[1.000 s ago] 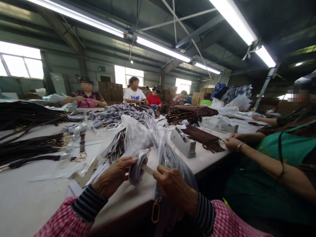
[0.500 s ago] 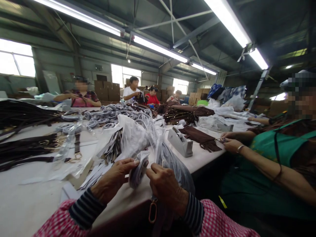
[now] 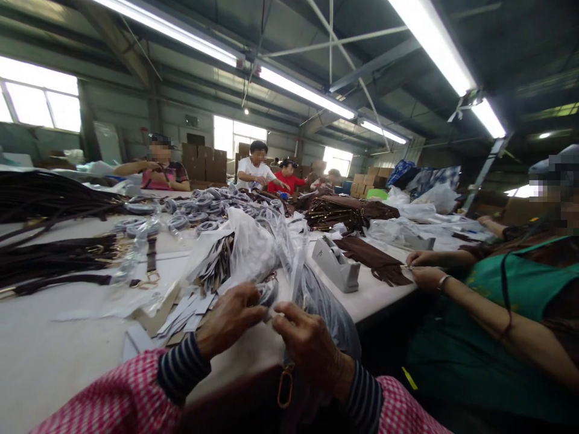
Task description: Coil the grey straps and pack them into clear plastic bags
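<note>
Looks about midway through one small coil [image 3: 270, 292], sitting near the front edge of the table [image 3: 58, 374], partly blocked from view. Got the left hand [image 3: 233, 316] half-curled in front of it, grip mostly hidden, so can't tell how firm. Got the right hand [image 3: 310, 343] bunched up just beside, thumb and fingers drawn in, seemingly pinching a pale bit [image 3: 271, 312], too blurry to name. Would call this coil unfinished, judging by both hands being so close in on it. Plenty probably done, going by the heap of coils [image 3: 208, 208] toward the far edge, and maybe plenty left, going by the dark straps [image 3: 49, 199] lying loose along the left edge; can't count either lot. Materials-wise, seems like greyish, shiny plastic round the coils, all fat little rings. Smooth and leathery on the straps, by the look of it, with gold-toned metal ends. Also worth noting: a limp, crinkly plastic bag [image 3: 332, 313] slumped over the front edge, right by a blocky grey tape dispenser [image 3: 335, 265], plus stiff, flat paper slips [image 3: 187, 313] fanned out left of the hands.
</note>
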### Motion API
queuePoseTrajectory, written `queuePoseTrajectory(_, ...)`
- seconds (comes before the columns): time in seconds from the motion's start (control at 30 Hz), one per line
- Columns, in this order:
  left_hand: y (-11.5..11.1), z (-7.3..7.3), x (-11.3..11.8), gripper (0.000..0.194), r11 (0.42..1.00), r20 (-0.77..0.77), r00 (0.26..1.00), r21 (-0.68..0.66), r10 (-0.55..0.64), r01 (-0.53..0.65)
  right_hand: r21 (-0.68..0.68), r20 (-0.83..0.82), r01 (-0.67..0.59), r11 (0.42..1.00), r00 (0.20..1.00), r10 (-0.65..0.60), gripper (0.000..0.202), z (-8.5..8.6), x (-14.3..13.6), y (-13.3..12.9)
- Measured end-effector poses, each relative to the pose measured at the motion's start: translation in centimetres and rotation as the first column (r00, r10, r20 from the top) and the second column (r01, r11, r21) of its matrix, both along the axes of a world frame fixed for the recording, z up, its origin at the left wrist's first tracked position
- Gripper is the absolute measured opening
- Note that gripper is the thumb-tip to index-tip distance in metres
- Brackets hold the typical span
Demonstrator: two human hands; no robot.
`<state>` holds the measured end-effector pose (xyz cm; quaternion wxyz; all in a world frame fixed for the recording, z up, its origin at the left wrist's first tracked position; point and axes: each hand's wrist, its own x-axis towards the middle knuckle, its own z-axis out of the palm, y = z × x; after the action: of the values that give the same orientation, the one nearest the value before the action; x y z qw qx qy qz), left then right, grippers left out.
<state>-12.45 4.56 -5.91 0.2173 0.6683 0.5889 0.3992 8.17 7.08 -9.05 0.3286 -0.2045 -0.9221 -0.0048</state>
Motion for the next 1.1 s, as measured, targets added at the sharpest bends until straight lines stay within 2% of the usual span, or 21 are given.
queuePoseTrajectory(0.1, 0.0, -1.7, 0.6, 0.014, 0.987, -0.281, 0.960, 0.157, 0.002, 0.044, -0.189, -0.013, -0.058, 0.980, 0.998, 0.057, 0.020, -0.1, -0.5, 0.8)
queuePoseTrajectory(0.23, 0.1, -4.0, 0.8, 0.015, 0.974, -0.368, 0.928, 0.186, -0.049, 0.126, -0.391, -0.032, -0.085, 0.917, 0.996, 0.079, 0.015, 0.0, -1.1, 1.8)
queuePoseTrajectory(0.33, 0.2, -4.1, -0.3, 0.018, 0.961, -0.282, 0.948, 0.190, -0.144, 0.202, -0.424, -0.036, -0.069, 0.903, 0.998, 0.060, 0.014, 0.7, -1.3, 2.2)
queuePoseTrajectory(0.43, 0.2, -2.8, -1.2, 0.022, 0.957, -0.172, 0.953, 0.107, -0.250, 0.270, -0.485, -0.049, -0.082, 0.871, 0.997, 0.066, 0.018, 1.6, -1.7, 2.7)
queuePoseTrajectory(0.53, 0.3, -1.4, -1.3, 0.020, 0.976, -0.044, 0.975, 0.023, -0.217, 0.218, -0.575, -0.078, -0.087, 0.813, 0.996, 0.051, 0.013, 2.2, -2.2, 3.5)
queuePoseTrajectory(0.6, 0.6, -1.2, -0.9, 0.019, 0.988, 0.111, 0.982, 0.020, -0.154, 0.153, -0.655, -0.075, -0.071, 0.752, 0.997, 0.029, 0.008, 2.4, -2.6, 4.1)
queuePoseTrajectory(0.7, 1.1, -2.2, -0.2, 0.024, 0.993, 0.286, 0.951, 0.060, -0.119, 0.106, -0.784, -0.071, -0.038, 0.620, 0.997, -0.028, 0.010, 2.5, -3.2, 5.1)
queuePoseTrajectory(0.8, 1.1, -3.4, 0.2, 0.017, 0.987, 0.338, 0.932, 0.137, -0.131, 0.089, -0.865, -0.067, -0.037, 0.501, 0.997, -0.042, 0.021, 2.5, -3.6, 5.9)
queuePoseTrajectory(0.87, 0.8, -3.8, 0.2, 0.018, 0.981, 0.340, 0.932, 0.180, -0.125, 0.066, -0.886, -0.053, -0.054, 0.461, 0.998, 0.017, 0.019, 2.3, -3.7, 6.3)
queuePoseTrajectory(0.93, 0.5, -3.6, 0.0, 0.021, 0.981, 0.299, 0.948, 0.187, -0.106, 0.051, -0.886, -0.055, -0.083, 0.457, 0.996, 0.073, 0.009, 1.9, -3.6, 6.6)
queuePoseTrajectory(1.0, 0.2, -3.3, -0.5, 0.023, 0.986, 0.178, 0.982, 0.164, -0.069, 0.039, -0.877, -0.085, -0.117, 0.467, 0.992, 0.089, 0.001, 1.4, -3.5, 6.7)
queuePoseTrajectory(1.07, -0.1, -3.1, -1.2, 0.030, 0.985, -0.051, 0.998, 0.163, -0.045, 0.053, -0.862, -0.135, -0.154, 0.483, 0.988, 0.074, 0.006, 0.8, -3.6, 6.6)
queuePoseTrajectory(1.1, -0.2, -3.1, -1.5, 0.030, 0.983, -0.181, 0.982, 0.164, -0.047, 0.077, -0.852, -0.156, -0.169, 0.496, 0.985, 0.067, 0.006, 0.6, -3.6, 6.5)
